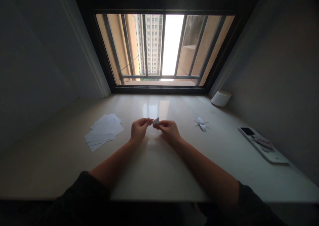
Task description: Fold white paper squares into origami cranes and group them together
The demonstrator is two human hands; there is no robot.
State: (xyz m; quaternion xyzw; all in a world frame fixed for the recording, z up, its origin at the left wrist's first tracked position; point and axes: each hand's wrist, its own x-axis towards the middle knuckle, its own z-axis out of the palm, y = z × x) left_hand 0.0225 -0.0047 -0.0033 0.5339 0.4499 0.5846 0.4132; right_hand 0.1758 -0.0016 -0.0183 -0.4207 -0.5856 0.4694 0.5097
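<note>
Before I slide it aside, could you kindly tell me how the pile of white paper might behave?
The pile of white paper would probably spread, since its sheets overlap unevenly. Each sheet looks thin, so likely light and floppy. The shiny countertop beneath may let the lowest sheets slide easily.

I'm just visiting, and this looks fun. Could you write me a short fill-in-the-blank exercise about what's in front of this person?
1. Between the fingers of the left hand and right hand is a small folded piece of ____.
2. From the person's own side, the loose sheets lie to the ____ of both hands.
3. The separate folded shape lies nearer to the ____ hand.

Missing words: paper; left; right.
</note>
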